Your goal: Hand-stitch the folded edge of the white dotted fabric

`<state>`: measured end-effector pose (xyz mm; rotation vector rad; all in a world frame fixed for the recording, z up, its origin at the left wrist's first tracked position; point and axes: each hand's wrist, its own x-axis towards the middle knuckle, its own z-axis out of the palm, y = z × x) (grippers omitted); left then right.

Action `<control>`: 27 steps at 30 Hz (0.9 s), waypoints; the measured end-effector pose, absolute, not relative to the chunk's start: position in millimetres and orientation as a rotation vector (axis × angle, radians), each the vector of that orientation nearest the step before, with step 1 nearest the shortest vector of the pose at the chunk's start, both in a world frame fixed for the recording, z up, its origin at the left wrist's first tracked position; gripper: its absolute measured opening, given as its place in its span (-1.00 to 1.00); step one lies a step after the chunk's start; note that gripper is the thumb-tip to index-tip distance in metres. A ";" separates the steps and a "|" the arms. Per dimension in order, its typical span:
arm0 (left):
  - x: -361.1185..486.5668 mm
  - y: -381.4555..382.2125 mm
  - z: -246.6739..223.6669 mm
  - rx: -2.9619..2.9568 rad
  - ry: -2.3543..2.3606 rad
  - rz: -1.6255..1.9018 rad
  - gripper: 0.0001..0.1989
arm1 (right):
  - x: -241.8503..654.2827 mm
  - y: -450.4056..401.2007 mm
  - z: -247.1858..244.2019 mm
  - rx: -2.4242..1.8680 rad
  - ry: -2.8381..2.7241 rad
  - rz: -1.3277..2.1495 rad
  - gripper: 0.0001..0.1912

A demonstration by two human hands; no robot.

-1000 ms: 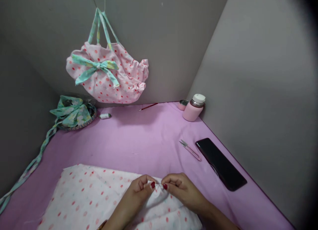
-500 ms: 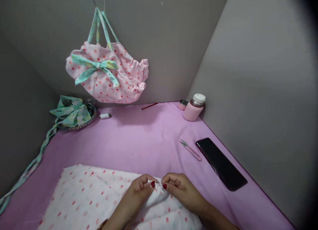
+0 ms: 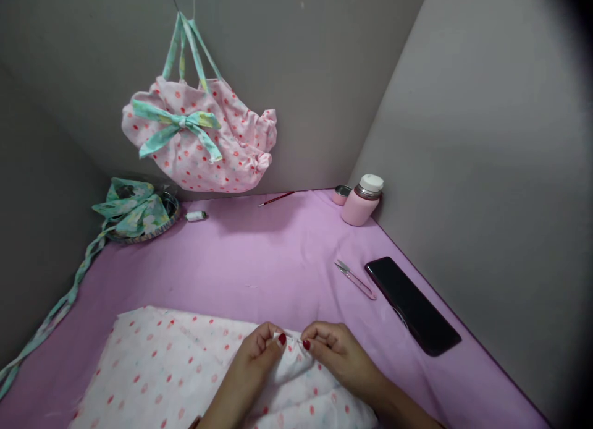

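A white fabric with red and pink dots lies spread over the front of the table. My left hand pinches its upper edge between thumb and fingers. Just to the right, my right hand pinches the same edge. Between the two thumbs the edge is bunched into small gathers. Whether a needle or thread is in my fingers is too small to make out.
On the purple cloth lie pink thread snips, a black phone, a thread spool and a red pencil. A pink jar stands back right. A basket holds green fabric. A dotted pink garment hangs above.
My left hand has moved slightly left and up, away from the right hand, so a longer stretch of gathered edge shows between them. The right hand has barely moved.
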<state>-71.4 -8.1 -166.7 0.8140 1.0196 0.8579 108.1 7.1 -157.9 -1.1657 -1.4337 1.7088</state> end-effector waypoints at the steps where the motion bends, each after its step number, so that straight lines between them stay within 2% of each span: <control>1: -71.8 -8.0 -166.9 0.857 1.047 0.857 -0.79 | 108.0 7.1 -157.8 -1.163 -1.430 1.712 -0.83; 12: -72.1 -11.1 -148.0 1.275 1.315 0.749 -0.78 | 108.5 5.5 -160.8 -1.203 -1.521 1.657 -0.84; 18: -69.9 -17.5 -142.1 1.543 1.376 0.672 -0.77 | 105.7 3.5 -159.3 -1.302 -1.730 1.441 -0.81; 27: -68.0 -12.7 -154.6 1.156 1.340 0.824 -0.73 | 105.1 0.3 -163.5 -1.320 -1.718 1.392 -0.81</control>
